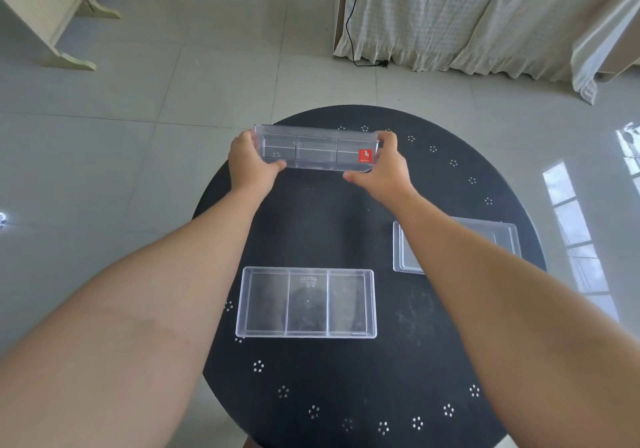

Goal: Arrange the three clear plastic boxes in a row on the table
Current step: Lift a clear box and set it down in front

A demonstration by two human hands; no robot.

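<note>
A clear plastic box with a red label (317, 151) is held at the far side of the round black table (346, 371). My left hand (247, 161) grips its left end and my right hand (386, 167) grips its right end. Whether it rests on the table or is lifted I cannot tell. A second clear box with three compartments (306, 302) lies flat near the table's middle. A third clear box (505, 236) lies at the right, partly hidden under my right forearm.
The table stands on a pale tiled floor (138, 101). White curtains (485, 14) with a black cable (351, 24) hang at the back right. A cream furniture piece (45, 7) stands at the back left.
</note>
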